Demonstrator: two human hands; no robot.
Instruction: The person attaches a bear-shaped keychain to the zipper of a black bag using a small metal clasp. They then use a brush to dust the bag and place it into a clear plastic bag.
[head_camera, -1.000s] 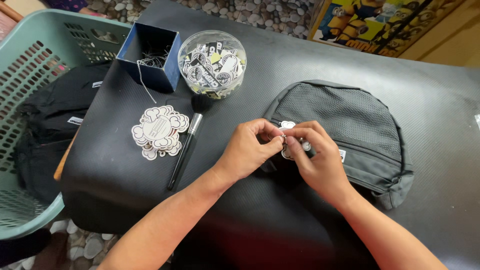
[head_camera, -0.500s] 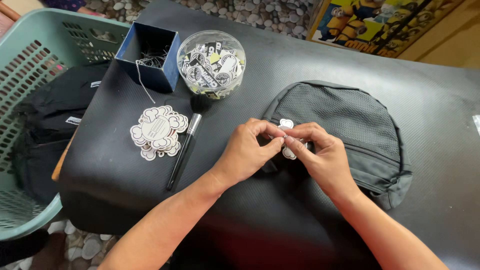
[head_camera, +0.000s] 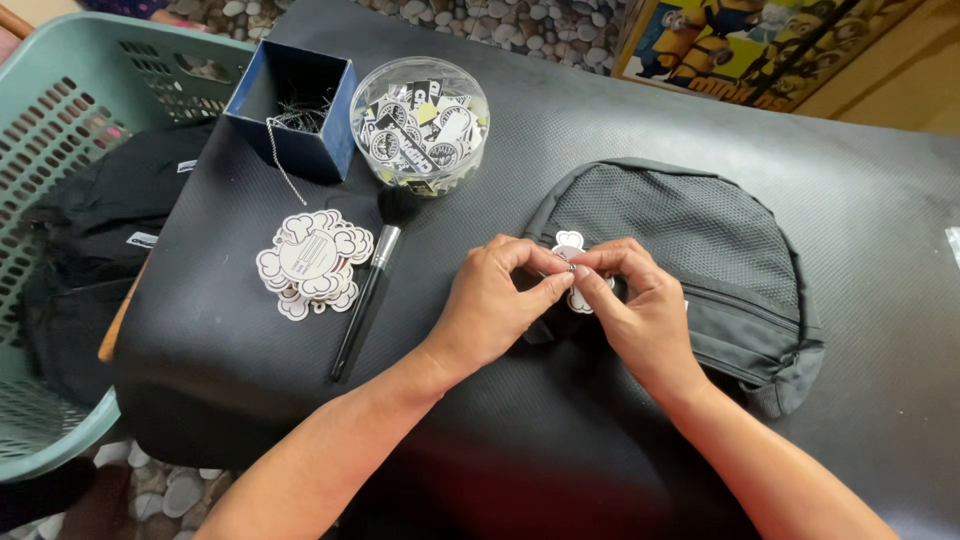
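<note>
Little has moved since a second ago: both hands stay together over the grey mesh pouch (head_camera: 700, 250). The left hand (head_camera: 500, 300) and right hand (head_camera: 635, 300) pinch a small white cloud-shaped tag (head_camera: 570, 243), possibly at a tiny ring, against the pouch's near edge.

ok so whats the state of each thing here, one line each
left hand: pinching the white tag
right hand: pinching the same tag
white tag: held over the pouch, mostly hidden by fingers
grey mesh pouch: lying flat
blue box: open, thin chains inside
clear tub: lidless, full of stickers
brush: lying flat
tag stack: piled on mat
</note>
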